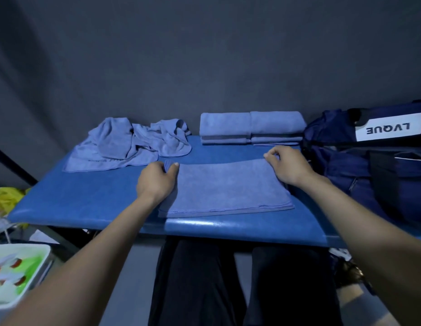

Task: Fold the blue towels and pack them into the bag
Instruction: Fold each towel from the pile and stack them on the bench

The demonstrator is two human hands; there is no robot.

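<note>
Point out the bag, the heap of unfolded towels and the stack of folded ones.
bag (378, 175), head view, on its dark blue side panel.
heap of unfolded towels (124, 147), head view, on the crumpled middle.
stack of folded towels (251, 124), head view, on the top layer.

Both hands (224, 175) pinch the flat towel's (226, 189) far corners.

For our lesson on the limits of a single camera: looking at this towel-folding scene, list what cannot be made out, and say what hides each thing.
All in the head view:
- Bag contents and opening: cut off by the right edge, too dark.
- Crumpled pile: overlapping folds hide how many towels it holds.
- Folded stacks: layer count unclear in dim light.
- Towel being folded: far corners covered by the left hand and right hand.
- White tray contents: blurred, cut by the left edge.
</note>
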